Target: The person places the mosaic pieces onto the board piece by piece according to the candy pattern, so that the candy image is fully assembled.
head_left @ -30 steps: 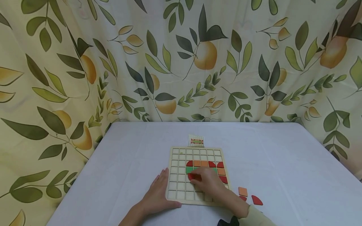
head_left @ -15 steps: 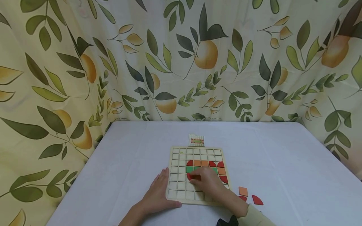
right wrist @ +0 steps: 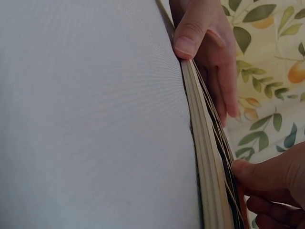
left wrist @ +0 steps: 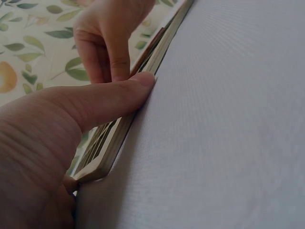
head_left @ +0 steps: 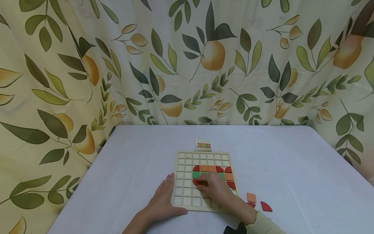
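Note:
A pale wooden grid board lies flat on the table. My right hand is over its middle, with thumb and fingers pinching a red quarter-circle tile at a cell just below the green tiles. The hand hides part of that row. Along the board's left side lie the straight fingers of my left hand, its thumb stretched against the front edge. In the left wrist view that thumb touches the board's rim. Orange squares and red quarter-circles fill cells above and to the right.
Beside the board's right front corner lie a loose orange square tile and red quarter-circle tiles. A small pattern card sits behind the board. A leaf-and-fruit printed curtain hangs past the far edge of the white-covered table.
The red tile under my right fingers has shifted slightly left into its cell over the last second. My left hand stays in place at the board.

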Tool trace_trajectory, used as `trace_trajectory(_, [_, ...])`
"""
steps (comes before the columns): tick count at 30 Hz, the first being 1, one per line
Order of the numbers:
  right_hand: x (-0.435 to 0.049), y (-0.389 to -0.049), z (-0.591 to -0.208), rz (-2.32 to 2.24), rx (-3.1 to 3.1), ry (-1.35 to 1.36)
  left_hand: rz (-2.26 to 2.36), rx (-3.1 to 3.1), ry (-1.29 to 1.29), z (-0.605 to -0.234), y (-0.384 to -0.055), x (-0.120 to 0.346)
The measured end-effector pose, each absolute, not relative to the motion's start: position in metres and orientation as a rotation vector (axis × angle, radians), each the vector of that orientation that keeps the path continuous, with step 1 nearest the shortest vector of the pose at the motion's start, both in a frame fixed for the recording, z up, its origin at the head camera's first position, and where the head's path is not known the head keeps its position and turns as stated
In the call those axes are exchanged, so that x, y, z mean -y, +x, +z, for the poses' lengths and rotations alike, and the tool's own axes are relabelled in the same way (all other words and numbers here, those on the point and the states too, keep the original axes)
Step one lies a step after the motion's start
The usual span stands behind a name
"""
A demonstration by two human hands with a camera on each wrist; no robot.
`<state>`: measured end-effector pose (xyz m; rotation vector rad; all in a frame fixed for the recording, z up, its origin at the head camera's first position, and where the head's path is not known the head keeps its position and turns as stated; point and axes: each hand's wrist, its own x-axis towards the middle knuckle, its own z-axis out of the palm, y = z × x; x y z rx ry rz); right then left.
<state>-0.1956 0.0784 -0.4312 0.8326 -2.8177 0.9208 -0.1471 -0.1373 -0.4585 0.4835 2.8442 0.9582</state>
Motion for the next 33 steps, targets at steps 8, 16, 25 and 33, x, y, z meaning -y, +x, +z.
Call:
trace_trajectory(8, [-0.079, -0.195, -0.432, 0.928, 2.811, 0.823, 0.978, -2.842, 0.500, -0.458, -0.147, 0.138])
trace_trajectory(16, [-0.085, -0.194, -0.431, 0.947, 2.843, 0.783, 0.958, -2.854, 0.496, -0.458, -0.147, 0.137])
trace_trajectory(25, [-0.109, -0.186, -0.427, 0.903, 2.860, 0.657, 0.965, -2.861, 0.491, -0.458, -0.147, 0.138])
trace_trajectory(33, [-0.139, -0.177, -0.425, 0.942, 2.835, 0.604, 0.957, -2.868, 0.495, -0.460, -0.148, 0.137])
